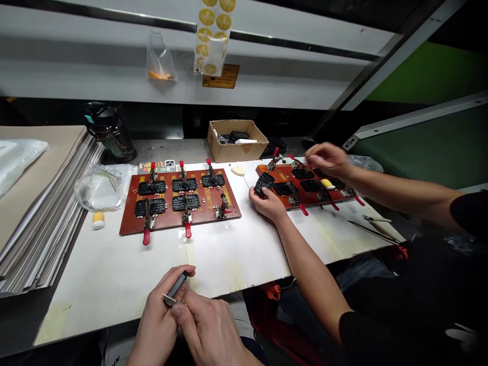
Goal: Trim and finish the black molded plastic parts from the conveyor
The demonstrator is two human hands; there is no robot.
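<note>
My left hand [160, 307] and my right hand [206, 325] are together at the near edge of the white work table [236, 259]. My left hand grips a slim dark rectangular device [177, 285], possibly a phone, with a thin silver edge or blade [168, 300] showing at its lower end. My right fingers press against its lower part, which they partly hide. The nearest thing ahead of my hands is a brown fixture board [179, 201] with several black clamped holders and red-handled toggle clamps.
A co-worker's hands [267, 203] work at a second brown fixture board [308, 185] to the right. Tweezers [375, 226] lie at the right. A stack of sheets [46, 203], a plastic bag [101, 188], a cardboard box [237, 141] and a dark bottle [110, 132] stand beyond.
</note>
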